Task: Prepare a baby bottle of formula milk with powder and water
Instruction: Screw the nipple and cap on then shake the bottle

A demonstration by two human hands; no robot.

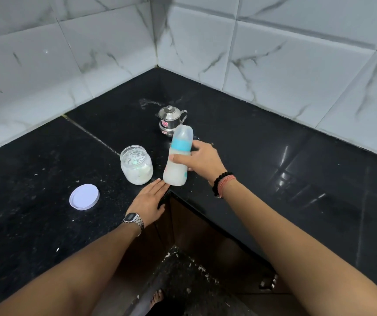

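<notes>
Translucent plastic made up the baby bottle (178, 156), which stood tilted at the middle of the frame, its capped top leaning toward the upper right and its base just above the black counter (274, 156). It held cloudy white liquid up to about the turquoise collar, so I judge it was moderately heavy, stiff, and maybe a little slippery if wet. The best place to hold it seemed to be the narrow waist under the collar.

That was where the right hand (202, 159) gripped it: the thumb lay across the front of the body and the fingers curled around the far side, so the bottle sat to the left of the palm. The left hand (150, 197) rested flat on the counter edge with straight fingers, its fingertips touching or almost touching the bottle's base; I cannot tell which.

Just left of the bottle stood the open glass powder jar (136, 165). Its white lid (84, 196) lay further to the lower left. Behind the bottle, toward the upper middle, stood a small steel pot with lid (170, 120).
</notes>
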